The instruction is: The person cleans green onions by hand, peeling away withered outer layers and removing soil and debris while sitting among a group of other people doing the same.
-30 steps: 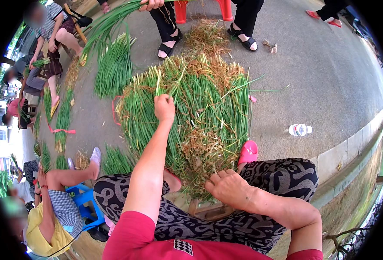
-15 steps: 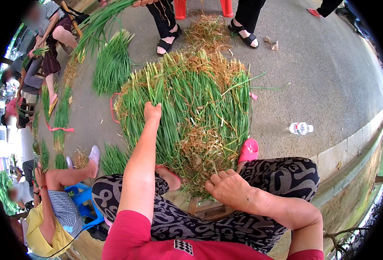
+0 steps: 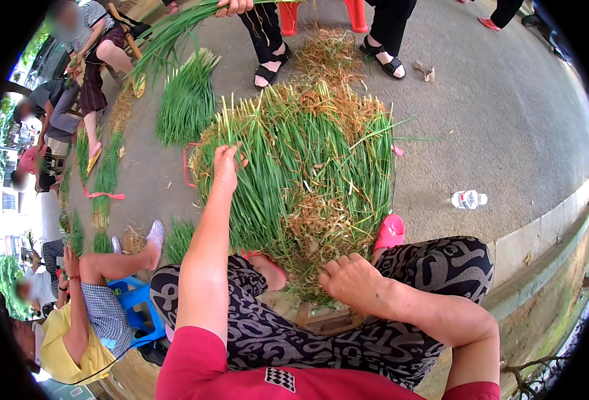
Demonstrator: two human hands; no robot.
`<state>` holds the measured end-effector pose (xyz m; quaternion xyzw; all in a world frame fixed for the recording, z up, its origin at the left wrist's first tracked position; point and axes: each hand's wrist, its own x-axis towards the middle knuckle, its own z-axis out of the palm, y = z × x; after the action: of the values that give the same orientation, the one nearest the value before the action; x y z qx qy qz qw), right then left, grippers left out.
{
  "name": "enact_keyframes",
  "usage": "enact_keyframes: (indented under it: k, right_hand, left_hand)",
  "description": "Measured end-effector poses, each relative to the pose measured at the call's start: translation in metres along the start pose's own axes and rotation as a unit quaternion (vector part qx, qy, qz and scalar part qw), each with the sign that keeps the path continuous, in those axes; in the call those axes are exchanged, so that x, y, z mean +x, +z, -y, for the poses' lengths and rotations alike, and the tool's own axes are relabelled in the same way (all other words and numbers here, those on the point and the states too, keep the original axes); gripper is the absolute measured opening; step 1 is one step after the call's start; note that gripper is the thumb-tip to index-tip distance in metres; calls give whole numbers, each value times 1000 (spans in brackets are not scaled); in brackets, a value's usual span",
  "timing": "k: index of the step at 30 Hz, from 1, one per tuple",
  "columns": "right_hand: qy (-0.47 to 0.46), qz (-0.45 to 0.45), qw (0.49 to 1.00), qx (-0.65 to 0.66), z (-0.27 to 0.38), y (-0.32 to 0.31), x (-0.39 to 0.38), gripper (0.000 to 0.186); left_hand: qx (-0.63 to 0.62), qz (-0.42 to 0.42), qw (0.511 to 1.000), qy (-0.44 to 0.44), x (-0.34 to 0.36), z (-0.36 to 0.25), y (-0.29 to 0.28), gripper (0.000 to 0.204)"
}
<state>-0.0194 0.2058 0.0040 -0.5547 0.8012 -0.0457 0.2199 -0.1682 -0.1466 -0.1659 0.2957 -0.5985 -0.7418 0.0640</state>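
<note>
Green stalks ahead, long axis pointing away from us. Our left hand nearer, at their left side, grip parted; right hand curled, hold we cannot tell.

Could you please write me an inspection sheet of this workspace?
Surface: grey pavement.
Job's things: green stalks in a broad heap, pale ends pointing away from the camera; a separate bunch beyond, to the left.
Clutter: dry leaves on the stalks; a clear bottle lying on the pavement at right.
Grips: left grip at the heap's left side, hold unclear; right grip curled by the heap's near end, contents hidden.
Cables: a thin dark line by a yellow shirt, perhaps a cord.
Surroundings: red stool and black trousers opposite; blue stool and seated people at left.
</note>
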Motion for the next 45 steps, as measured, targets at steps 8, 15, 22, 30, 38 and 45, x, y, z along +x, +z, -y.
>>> enact_keyframes:
  k: [8,15,22,30,38,45]
  right_hand:
    - [10,-79,997,0,-10,16,16,19]
    - [142,-63,988,9,-63,-6,43,14]
    - [194,-209,930,233,-86,-15,73,31]
    - [160,-300,746,572,-91,-21,106,39]
    - [135,-524,532,651,-103,-77,58,23]
    - [373,-212,900,70,-107,-100,0,23]
  left_hand:
    - [140,164,976,16,-42,-102,-7,15]
    - [205,221,953,7,-115,-163,0,17]
    - [202,299,931,59,-190,-189,-3,13]
    - [121,346,930,35,-234,-186,5,11]
    - [158,382,910,6,-218,-173,-1,17]
    - [234,424,875,-4,-209,-173,6,17]
